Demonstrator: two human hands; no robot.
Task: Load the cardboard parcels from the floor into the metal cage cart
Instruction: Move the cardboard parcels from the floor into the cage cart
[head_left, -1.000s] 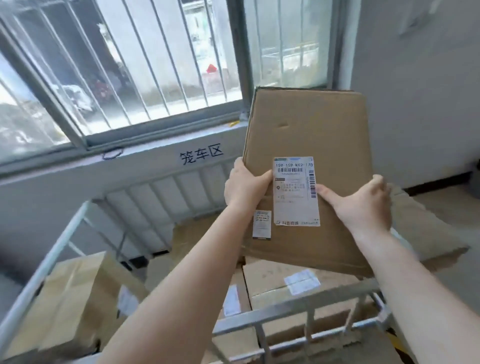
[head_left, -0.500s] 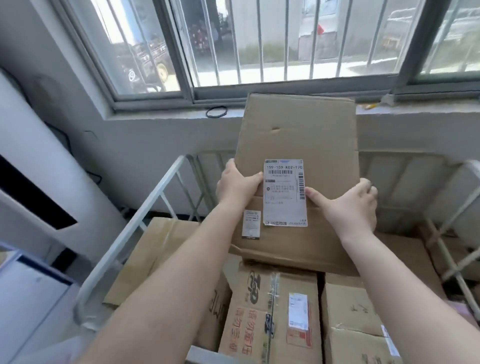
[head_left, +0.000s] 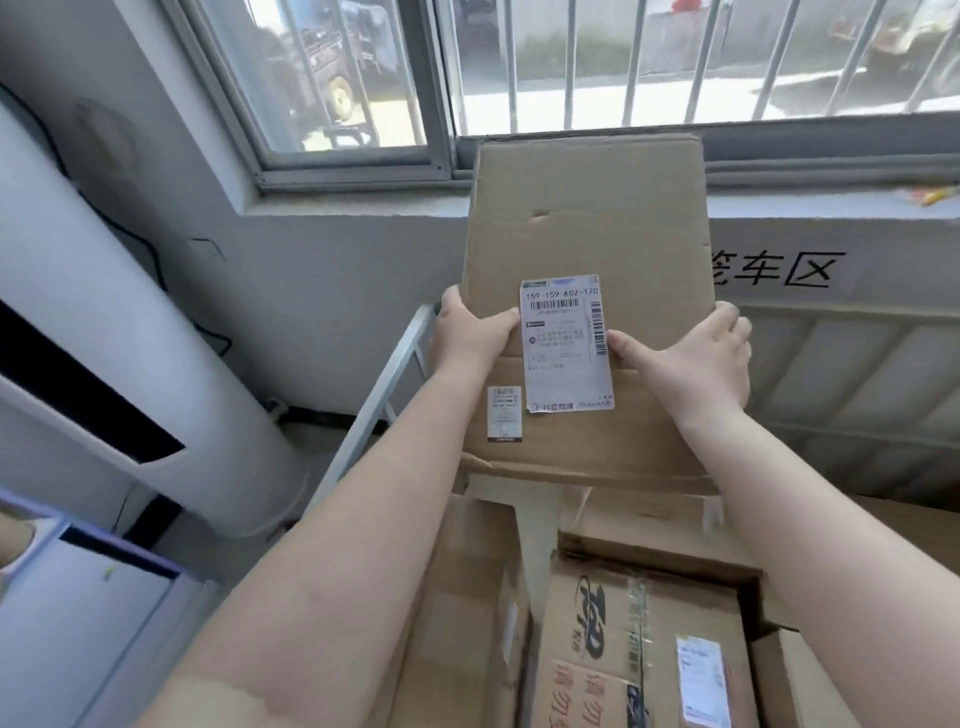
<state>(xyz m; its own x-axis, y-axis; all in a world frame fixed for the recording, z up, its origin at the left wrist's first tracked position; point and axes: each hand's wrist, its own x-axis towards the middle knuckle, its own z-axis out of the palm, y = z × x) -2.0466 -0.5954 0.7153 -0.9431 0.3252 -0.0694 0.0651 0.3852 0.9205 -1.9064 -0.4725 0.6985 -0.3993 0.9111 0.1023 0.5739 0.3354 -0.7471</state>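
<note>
I hold a tall brown cardboard parcel (head_left: 587, 223) with a white shipping label upright in front of me, above the metal cage cart (head_left: 379, 384). My left hand (head_left: 470, 332) grips its left edge, thumb across the front. My right hand (head_left: 693, 358) grips the right edge, thumb beside the label. Below the parcel, several cardboard parcels lie inside the cart, among them a printed box (head_left: 639, 649) with red characters and a plain box (head_left: 467, 597) to its left.
A barred window (head_left: 571, 67) and a grey wall with black characters stand behind the cart. A white standing air conditioner (head_left: 119, 332) fills the left side. A low white cabinet (head_left: 78, 623) sits at the bottom left.
The view has swung left along the cart, bringing the air conditioner into sight. The parcel stays upright in both hands and has shifted left over the stacked boxes.
</note>
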